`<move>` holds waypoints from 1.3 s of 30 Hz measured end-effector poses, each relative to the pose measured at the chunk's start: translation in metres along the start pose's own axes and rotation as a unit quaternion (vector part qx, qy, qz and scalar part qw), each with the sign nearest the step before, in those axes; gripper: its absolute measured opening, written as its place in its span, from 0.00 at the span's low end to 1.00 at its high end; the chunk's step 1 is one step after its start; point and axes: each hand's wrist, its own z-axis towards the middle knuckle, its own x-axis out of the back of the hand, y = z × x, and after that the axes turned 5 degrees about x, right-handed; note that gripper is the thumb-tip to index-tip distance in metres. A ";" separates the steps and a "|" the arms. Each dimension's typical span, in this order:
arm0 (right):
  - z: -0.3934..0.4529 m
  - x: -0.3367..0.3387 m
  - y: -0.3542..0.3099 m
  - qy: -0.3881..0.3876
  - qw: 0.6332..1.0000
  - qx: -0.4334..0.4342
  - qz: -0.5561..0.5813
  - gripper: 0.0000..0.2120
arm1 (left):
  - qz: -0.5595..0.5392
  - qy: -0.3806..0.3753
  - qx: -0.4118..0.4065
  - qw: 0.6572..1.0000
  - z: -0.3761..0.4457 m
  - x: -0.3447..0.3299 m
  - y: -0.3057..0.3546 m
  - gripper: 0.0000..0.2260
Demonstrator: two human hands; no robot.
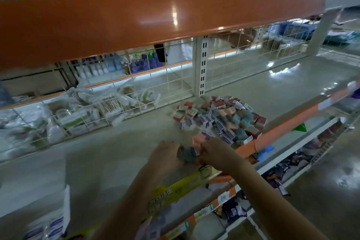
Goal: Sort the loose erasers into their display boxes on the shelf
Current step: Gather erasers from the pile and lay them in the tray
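Right hand (pixel 215 151): eraser (pixel 194 151) pinched over display box (pixel 200 171), apparently for packing. Left hand (pixel 165 155): fingers curled at box side, grip unclear. Loose erasers (pixel 218 119) heaped on shelf (pixel 116 142) beyond.

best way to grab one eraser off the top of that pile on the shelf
Pick an eraser lying flat on top of the pile and pinch it across its two long sides, coming straight down from above. They are small sleeved blocks packed against each other at odd angles, so only the top ones offer free edges. The right hand is nearer the pile; the left hand is beside it by some erasers.
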 end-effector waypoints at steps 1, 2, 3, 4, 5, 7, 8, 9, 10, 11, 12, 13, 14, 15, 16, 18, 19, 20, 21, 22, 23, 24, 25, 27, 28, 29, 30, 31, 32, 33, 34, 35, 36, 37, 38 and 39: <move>-0.001 0.002 0.001 0.005 1.000 0.013 0.017 0.13 | -0.007 0.005 0.002 1.000 -0.001 -0.001 0.000 0.17; -0.002 0.004 0.003 0.011 0.999 0.024 0.032 0.17 | -0.015 0.012 0.005 1.000 -0.003 -0.002 -0.001 0.17; -0.003 0.005 0.004 0.017 0.998 0.031 0.042 0.18 | -0.025 0.021 0.007 0.999 -0.005 -0.003 -0.002 0.18; -0.005 0.006 0.004 0.021 0.998 0.038 0.049 0.17 | -0.037 0.030 0.009 0.999 -0.007 -0.004 -0.002 0.18; -0.006 0.007 0.005 0.024 0.997 0.041 0.054 0.14 | -0.054 0.038 0.009 0.998 -0.010 -0.004 -0.001 0.18; -0.006 0.006 0.007 0.035 0.996 0.043 0.070 0.09 | -0.105 0.053 0.011 0.993 -0.017 -0.004 0.002 0.17; -0.007 0.005 0.008 0.040 0.995 0.039 0.082 0.07 | -0.134 0.059 0.016 0.989 -0.022 -0.004 0.004 0.17; -0.007 0.003 0.010 0.046 0.993 0.032 0.100 0.07 | -0.162 0.066 0.021 0.984 -0.025 -0.004 0.006 0.18; -0.009 0.001 0.012 0.051 0.991 0.023 0.119 0.07 | -0.184 0.072 0.026 0.980 -0.028 -0.005 0.007 0.18; -0.010 -0.001 0.014 0.056 0.989 0.016 0.133 0.07 | -0.205 0.076 0.032 0.975 -0.030 -0.006 0.008 0.17; -0.011 -0.003 0.015 0.061 0.988 0.010 0.143 0.07 | -0.226 0.074 0.038 0.971 -0.031 -0.007 0.009 0.15; -0.013 -0.004 0.017 0.070 0.986 0.007 0.153 0.08 | -0.249 0.069 0.042 0.965 -0.032 -0.008 0.009 0.14; -0.015 -0.004 0.017 0.084 0.982 0.006 0.168 0.08 | -0.270 0.063 0.043 0.960 -0.032 -0.008 0.009 0.14; -0.016 -0.003 0.016 0.104 0.977 0.006 0.187 0.09 | -0.280 0.059 0.038 0.957 -0.032 -0.008 0.008 0.15; -0.018 -0.002 0.015 0.126 0.970 0.004 0.209 0.09 | -0.282 0.057 0.031 0.957 -0.033 -0.008 0.007 0.16; -0.020 0.001 0.014 0.165 0.955 -0.005 0.245 0.07 | -0.287 0.065 0.015 0.956 -0.034 -0.007 0.006 0.18; -0.021 0.003 0.014 0.177 0.946 -0.010 0.272 0.05 | -0.298 0.073 0.009 0.952 -0.036 -0.006 0.005 0.17; -0.022 0.004 0.014 0.185 0.931 -0.015 0.314 0.03 | -0.313 0.083 0.006 0.946 -0.038 -0.005 0.005 0.16; -0.023 0.006 0.014 0.189 0.912 -0.017 0.365 0.02 | -0.332 0.095 0.006 0.939 -0.040 -0.003 0.006 0.15; -0.024 0.008 0.014 0.190 0.891 -0.019 0.411 0.02 | -0.352 0.105 0.007 0.930 -0.043 -0.001 0.006 0.15; -0.025 0.009 0.013 0.188 0.872 -0.021 0.451 0.02 | -0.374 0.111 0.010 0.921 -0.045 0.001 0.007 0.14; -0.027 0.011 0.013 0.184 0.857 -0.021 0.481 0.03 | -0.397 0.114 0.014 0.911 -0.048 0.003 0.008 0.12; -0.028 0.013 0.012 0.179 0.843 -0.019 0.507 0.04 | -0.419 0.116 0.018 0.900 -0.050 0.005 0.010 0.11; -0.031 0.015 0.011 0.164 0.818 -0.013 0.551 0.05 | -0.460 0.120 0.022 0.879 -0.054 0.010 0.013 0.09; -0.032 0.015 0.011 0.156 0.808 -0.008 0.568 0.05 | -0.476 0.125 0.021 0.870 -0.056 0.013 0.014 0.09; -0.034 0.014 0.011 0.148 0.799 -0.006 0.582 0.06 | -0.488 0.129 0.021 0.863 -0.059 0.015 0.015 0.10; -0.036 0.014 0.011 0.141 0.791 -0.006 0.596 0.07 | -0.496 0.132 0.017 0.858 -0.062 0.017 0.017 0.10; -0.038 0.013 0.010 0.134 0.782 -0.009 0.609 0.08 | -0.501 0.134 0.012 0.855 -0.064 0.018 0.018 0.11; -0.040 0.013 0.010 0.128 0.773 -0.011 0.621 0.09 | -0.503 0.136 0.006 0.854 -0.066 0.018 0.019 0.12; -0.041 0.013 0.010 0.122 0.769 -0.011 0.627 0.11 | -0.505 0.138 0.002 0.852 -0.068 0.019 0.019 0.12; -0.042 0.014 0.009 0.116 0.771 -0.007 0.626 0.13 | -0.509 0.140 0.001 0.849 -0.070 0.019 0.020 0.12; -0.044 0.015 0.009 0.113 0.776 -0.002 0.621 0.14 | -0.513 0.140 0.003 0.847 -0.071 0.019 0.020 0.11; -0.045 0.016 0.008 0.112 0.780 0.003 0.616 0.16 | -0.517 0.140 0.004 0.844 -0.073 0.019 0.020 0.10; -0.046 0.017 0.007 0.114 0.781 0.008 0.614 0.17 | -0.520 0.140 0.006 0.842 -0.075 0.019 0.020 0.10; -0.047 0.019 0.006 0.118 0.781 0.014 0.613 0.17 | -0.523 0.140 0.007 0.840 -0.076 0.020 0.021 0.09; -0.048 0.020 0.004 0.121 0.780 0.020 0.613 0.17 | -0.527 0.141 0.008 0.838 -0.078 0.020 0.021 0.09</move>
